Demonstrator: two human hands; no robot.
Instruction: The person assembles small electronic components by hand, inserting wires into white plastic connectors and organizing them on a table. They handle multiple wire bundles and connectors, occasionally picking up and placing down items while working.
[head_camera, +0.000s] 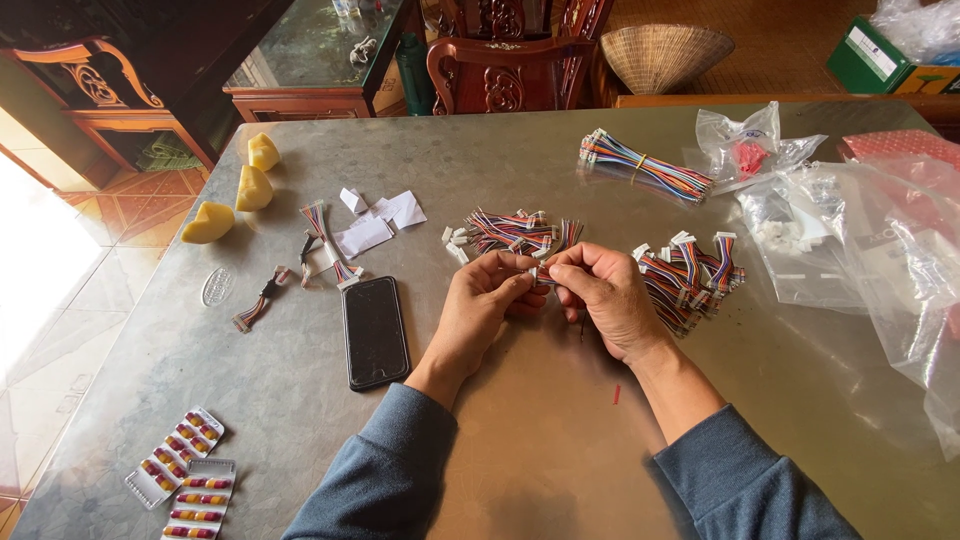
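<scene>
My left hand (487, 300) and my right hand (603, 294) meet over the middle of the grey metal table (540, 430). Together they pinch a short multicoloured wire harness with a small white connector (541, 274) between the fingertips. Just beyond the hands lies a pile of the same coloured wire harnesses (510, 232). A second pile of harnesses (688, 275) lies right beside my right hand. A longer banded bundle of coloured wires (642, 166) rests farther back.
A black phone (374, 331) lies left of my left arm. Nearby are loose harnesses (322, 245), white paper scraps (380, 218), yellow fruit pieces (240, 190) and capsule blister packs (185, 470). Clear plastic bags (850, 230) cover the right side. Carved wooden chairs stand behind.
</scene>
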